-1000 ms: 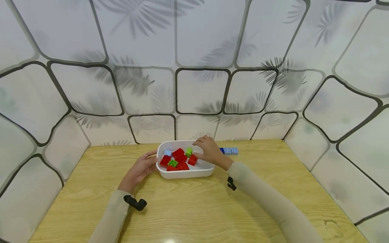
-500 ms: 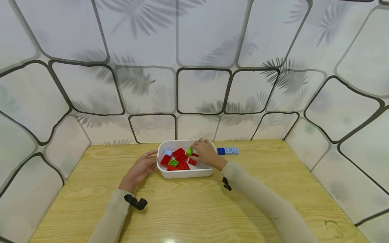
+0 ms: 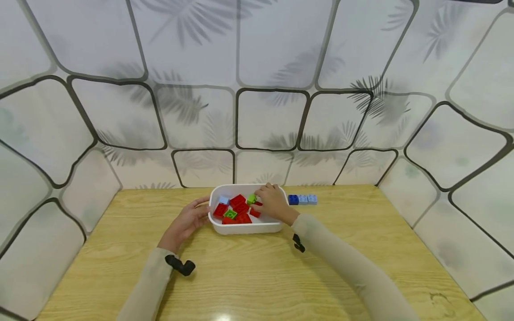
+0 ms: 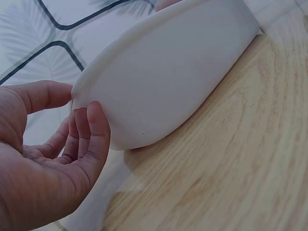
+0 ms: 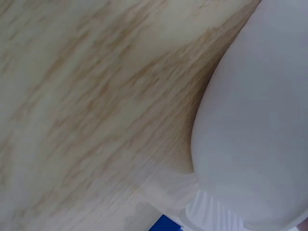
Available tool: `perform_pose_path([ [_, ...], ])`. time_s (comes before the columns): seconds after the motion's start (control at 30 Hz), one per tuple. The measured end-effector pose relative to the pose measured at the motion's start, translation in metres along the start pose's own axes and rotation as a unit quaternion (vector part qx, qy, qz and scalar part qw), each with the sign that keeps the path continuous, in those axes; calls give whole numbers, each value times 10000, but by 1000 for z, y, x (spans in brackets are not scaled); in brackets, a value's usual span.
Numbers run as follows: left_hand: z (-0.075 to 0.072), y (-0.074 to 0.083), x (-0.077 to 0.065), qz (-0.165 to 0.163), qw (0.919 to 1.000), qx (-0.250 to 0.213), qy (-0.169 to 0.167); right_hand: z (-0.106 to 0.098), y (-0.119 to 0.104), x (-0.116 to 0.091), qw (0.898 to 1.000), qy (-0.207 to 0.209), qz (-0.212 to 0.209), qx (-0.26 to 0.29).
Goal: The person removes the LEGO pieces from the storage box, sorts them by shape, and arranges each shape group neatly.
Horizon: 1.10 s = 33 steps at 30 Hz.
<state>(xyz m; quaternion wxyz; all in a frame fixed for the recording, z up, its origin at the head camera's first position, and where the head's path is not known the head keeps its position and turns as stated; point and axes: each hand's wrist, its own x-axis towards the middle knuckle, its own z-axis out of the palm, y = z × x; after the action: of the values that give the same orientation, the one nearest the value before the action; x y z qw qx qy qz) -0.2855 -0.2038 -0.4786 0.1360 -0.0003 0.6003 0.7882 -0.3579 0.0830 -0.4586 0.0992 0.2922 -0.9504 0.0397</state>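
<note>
A white plastic bin (image 3: pixel 249 228) stands on the table and holds several toy building bricks, mostly red (image 3: pixel 237 201), with green and light blue ones. My left hand (image 3: pixel 188 223) holds the bin's left end; in the left wrist view its digits meet the rim and outer wall (image 4: pixel 154 72). Inside the bin's right part is my right hand (image 3: pixel 274 205), fingertips right at a green brick (image 3: pixel 251 199), thumb across a red brick (image 3: pixel 254 212). I cannot tell whether it pinches either one. The right wrist view has only the bin's outer wall (image 5: pixel 255 120) and table.
To the right of the bin, a dark blue brick (image 3: pixel 293 199) and two light blue bricks (image 3: pixel 307 199) stand in a row. The wooden table (image 3: pixel 249 276) ends at a patterned wall (image 3: pixel 265 120) behind and on both sides.
My right hand has moved left and down among the bricks, its thumb now over the red brick. The dark blue brick has come into full view. The left hand keeps its place.
</note>
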Motion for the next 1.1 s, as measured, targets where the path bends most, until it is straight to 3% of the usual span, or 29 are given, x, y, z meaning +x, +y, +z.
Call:
perform_pose_path([
  [0.53, -3, 0, 2, 44, 9999, 65, -92, -10, 1, 5, 9987, -421, 217, 176],
  [0.73, -2, -2, 1, -25, 9999, 82, -93, 0, -2, 1, 9991, -295, 283, 97],
  [0.9, -1, -1, 0, -18, 9999, 80, -79, 2, -2, 1, 9999, -32, 126, 108],
  [1.1, -2, 0, 1, 16, 9999, 60, -93, 2, -3, 3, 9999, 3, 1, 129],
])
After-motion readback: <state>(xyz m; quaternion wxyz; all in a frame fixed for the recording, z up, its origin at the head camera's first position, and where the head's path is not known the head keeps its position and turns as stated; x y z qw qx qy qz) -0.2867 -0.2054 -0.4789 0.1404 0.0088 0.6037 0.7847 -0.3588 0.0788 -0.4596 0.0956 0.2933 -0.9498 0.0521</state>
